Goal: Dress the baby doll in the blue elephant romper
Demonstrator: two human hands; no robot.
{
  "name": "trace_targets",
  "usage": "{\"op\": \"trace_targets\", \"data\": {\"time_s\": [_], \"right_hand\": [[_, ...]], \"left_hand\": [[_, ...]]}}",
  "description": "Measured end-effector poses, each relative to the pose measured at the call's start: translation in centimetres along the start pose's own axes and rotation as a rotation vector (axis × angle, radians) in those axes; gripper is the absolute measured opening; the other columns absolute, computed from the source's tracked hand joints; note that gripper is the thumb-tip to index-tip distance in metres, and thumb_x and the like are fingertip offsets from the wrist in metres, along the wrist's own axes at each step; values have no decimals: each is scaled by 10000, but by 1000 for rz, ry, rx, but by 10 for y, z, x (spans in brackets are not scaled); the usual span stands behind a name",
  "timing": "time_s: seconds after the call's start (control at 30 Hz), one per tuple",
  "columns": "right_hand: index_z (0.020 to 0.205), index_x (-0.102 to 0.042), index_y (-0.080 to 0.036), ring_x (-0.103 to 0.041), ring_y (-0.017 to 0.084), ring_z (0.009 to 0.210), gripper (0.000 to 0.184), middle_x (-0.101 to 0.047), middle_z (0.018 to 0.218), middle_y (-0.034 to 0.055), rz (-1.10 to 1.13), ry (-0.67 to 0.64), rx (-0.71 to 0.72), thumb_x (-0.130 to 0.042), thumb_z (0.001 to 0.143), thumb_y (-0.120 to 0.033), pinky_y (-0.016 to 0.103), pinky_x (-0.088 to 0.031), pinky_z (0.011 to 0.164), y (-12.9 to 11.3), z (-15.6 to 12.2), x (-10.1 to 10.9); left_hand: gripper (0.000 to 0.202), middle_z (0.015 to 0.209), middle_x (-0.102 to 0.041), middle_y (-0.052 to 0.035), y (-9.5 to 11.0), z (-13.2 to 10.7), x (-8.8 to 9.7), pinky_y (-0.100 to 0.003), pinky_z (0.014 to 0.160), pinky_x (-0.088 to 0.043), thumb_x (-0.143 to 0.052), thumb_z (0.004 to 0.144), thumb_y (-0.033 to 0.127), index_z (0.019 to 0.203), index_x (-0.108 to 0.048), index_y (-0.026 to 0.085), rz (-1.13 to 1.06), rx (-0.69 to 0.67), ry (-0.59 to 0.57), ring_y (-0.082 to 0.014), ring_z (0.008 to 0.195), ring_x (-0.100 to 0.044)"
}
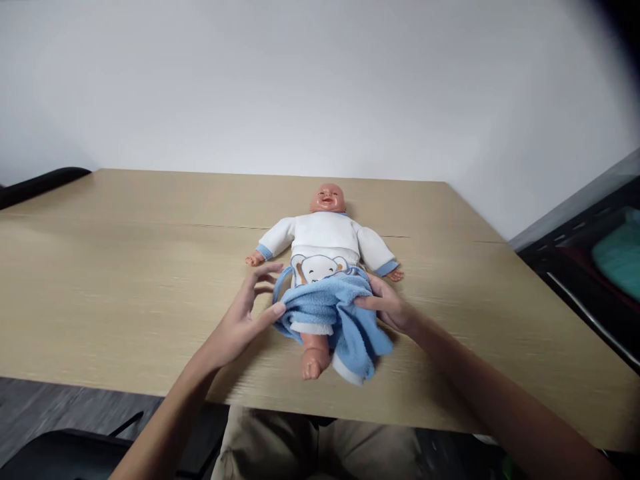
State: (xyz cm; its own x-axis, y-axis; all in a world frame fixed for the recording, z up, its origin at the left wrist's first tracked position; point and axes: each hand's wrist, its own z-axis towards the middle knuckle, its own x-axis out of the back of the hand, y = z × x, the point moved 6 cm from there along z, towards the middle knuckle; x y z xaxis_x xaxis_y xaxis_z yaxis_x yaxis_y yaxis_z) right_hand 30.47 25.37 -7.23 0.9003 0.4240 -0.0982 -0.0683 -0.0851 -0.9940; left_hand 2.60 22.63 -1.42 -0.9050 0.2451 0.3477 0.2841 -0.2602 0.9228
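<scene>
Low on the baby doll (pixel 325 231), at twelve o'clock, bunch blue terry trousers (pixel 316 301); at their nine, my left hand (pixel 244 313) curves half-open, thumb touching; at three, my right hand (pixel 393 308) pinches cloth. I'd tension both sides evenly.

We have a baby doll (pixel 329 198) lying face up on a wood-grain table (pixel 125 287), head away from us. It wears a white long-sleeved top (pixel 326 231) with blue cuffs (pixel 264 251). An animal-face patch (pixel 320 270) shows at the waist, above blue terry pants (pixel 313 301). One bare foot (pixel 315 360) projects from a white leg cuff (pixel 313 329). Our left hand (pixel 241 319) spreads at the pants' left edge; our right hand (pixel 391 307) grips their right side, thumb on top.
</scene>
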Motion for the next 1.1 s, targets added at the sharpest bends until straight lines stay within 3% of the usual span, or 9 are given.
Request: {"op": "trace_targets", "data": {"time_s": [0.07, 0.13, 0.23, 0.33, 0.5, 0.67, 0.87, 0.97, 1.1], "right_hand": [[1231, -710, -234, -736, 232, 1020, 550, -777, 1139, 48, 77, 2, -20, -888, 762, -460, 357, -593, 961, 2, 0, 0], [1260, -695, -233, -738, 230, 1023, 583, -782, 1154, 56, 140, -14, -17, -883, 752, -448, 345, -583, 961, 0, -1, -3], [1292, -673, -226, -739, 231, 1075, 570, -783, 1211, 70, 210, 6, 16, -829, 779, -422, 332, -563, 993, -11, -4, -4], [1301, -667, -226, -735, 250, 1126, 516, -775, 1257, 77, 247, 37, 75, -767, 826, -398, 345, -560, 1011, -22, -6, -5], [1317, -670, -254, -750, 206, 1047, 554, -784, 1234, 44, 299, 27, 75, -865, 816, -389, 296, -590, 934, -16, -3, -3], [1393, -661, -250, -736, 225, 1106, 671, -751, 1335, 64, 93, -39, 29, -932, 817, -461, 331, -589, 972, 0, -2, 16], [1285, -732, -215, -692, 238, 1114, 474, -757, 1226, 57, -247, -326, -84, -881, 899, -446, 370, -564, 995, -12, -14, 15], [1073, -746, -170, -645, 159, 875, 354, -709, 978, 16, -193, -335, -24, -815, 954, -496, 281, -548, 834, -20, -15, 13], [974, -691, -160, -513, 101, 689, 473, -592, 816, -24, -62, -246, 17, -762, 959, -627, 217, -468, 652, -18, -13, 18]], "left_hand": [[594, 1605, -516, -109, 14, 15, -2, -468, 1192, -462, -683, 1015, 542, 1520, -504, 287, 141, -46, 80, -299, 1377, -559], [606, 1576, -552, -105, 31, 35, -9, -496, 1249, -390, -709, 994, 558, 1503, -548, 270, 311, -101, 64, -318, 1428, -513], [446, 1418, -681, -94, 52, 66, -28, -481, 1217, -412, -706, 983, 560, 1303, -712, 249, 451, -194, -187, -333, 1368, -557], [414, 1193, -761, -92, 63, 90, -38, -426, 1055, -521, -773, 901, 602, 1098, -787, 239, 472, -187, -381, -332, 1187, -640], [411, 890, -725, -23, 60, 115, -56, -296, 718, -531, -873, 811, 545, 1016, -774, 202, 236, -64, -690, -214, 789, -657], [535, 1009, -717, -22, 53, 123, -85, -246, 734, -531, -928, 802, 371, 1230, -666, 187, -161, -52, -1030, -175, 862, -676], [631, 1090, -691, -35, 46, 131, -98, -265, 792, -537, -992, 712, 396, 1198, -649, 185, -107, -37, -1035, -214, 981, -679], [621, 1051, -709, -8, 45, 129, -101, -246, 752, -531, -1006, 688, 408, 1169, -673, 201, -108, -11, -1093, -196, 928, -687], [452, 865, -723, 18, 36, 125, -97, -248, 687, -533, -971, 733, 481, 981, -736, 187, 30, 1, -1182, -186, 776, -689]]}}
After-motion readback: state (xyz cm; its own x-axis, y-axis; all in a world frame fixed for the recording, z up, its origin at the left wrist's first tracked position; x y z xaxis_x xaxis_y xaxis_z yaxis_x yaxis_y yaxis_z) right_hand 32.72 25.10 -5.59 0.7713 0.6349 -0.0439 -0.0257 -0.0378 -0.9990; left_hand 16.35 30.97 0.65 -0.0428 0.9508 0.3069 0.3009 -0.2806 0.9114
